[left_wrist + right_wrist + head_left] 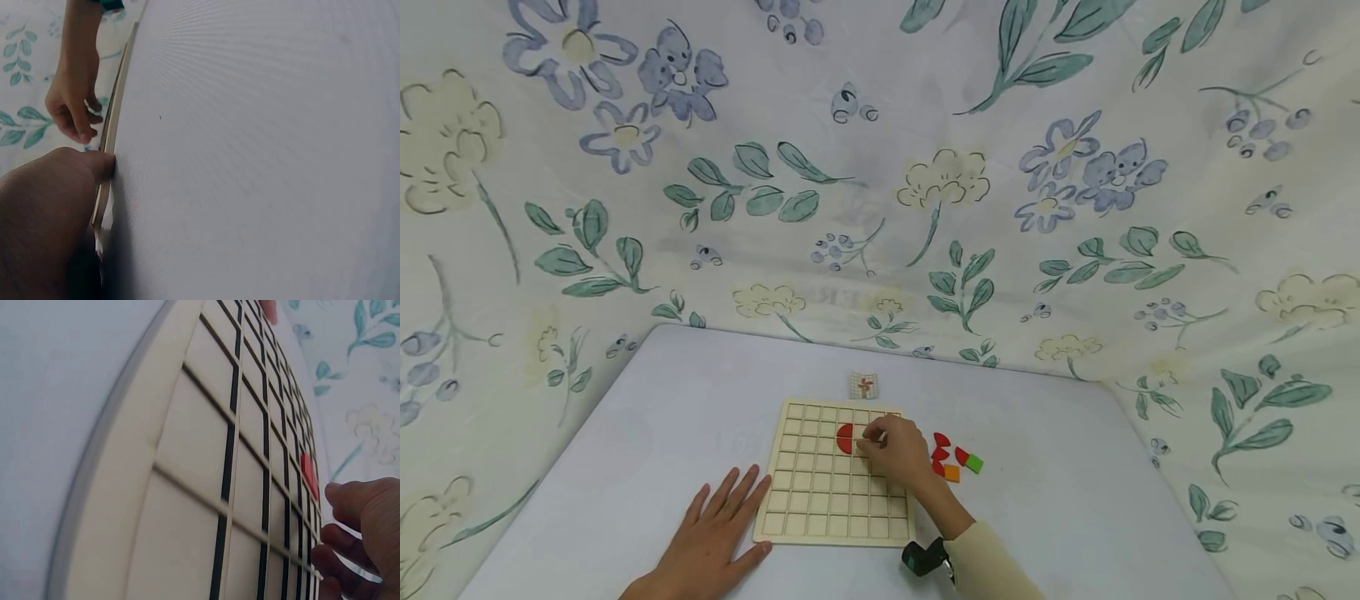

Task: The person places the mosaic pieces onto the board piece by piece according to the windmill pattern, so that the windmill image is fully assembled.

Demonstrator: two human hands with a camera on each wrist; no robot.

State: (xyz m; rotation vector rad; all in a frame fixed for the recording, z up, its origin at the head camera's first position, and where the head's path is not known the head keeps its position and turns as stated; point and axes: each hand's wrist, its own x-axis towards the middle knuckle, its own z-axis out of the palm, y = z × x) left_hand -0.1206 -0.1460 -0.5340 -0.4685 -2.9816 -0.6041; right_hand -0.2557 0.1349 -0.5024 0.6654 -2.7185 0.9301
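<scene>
A pale wooden grid board (811, 480) lies on the white table. Two red quarter-circle pieces (845, 439) sit in neighbouring cells near its upper middle, making a half disc. My right hand (897, 448) hovers just right of them, fingers loosely bent. In the right wrist view, a gap shows between thumb (344, 495) and fingers, and no piece is visible there. My left hand (715, 529) lies with fingers spread at the board's left edge; in the left wrist view its thumb (100, 164) touches the rim.
Right of the board lie several loose red pieces (942, 440), a green square (974, 463) and an orange square (952, 473). A small patterned card (863, 385) lies beyond the board. Flower-printed cloth (880, 208) hangs behind the table.
</scene>
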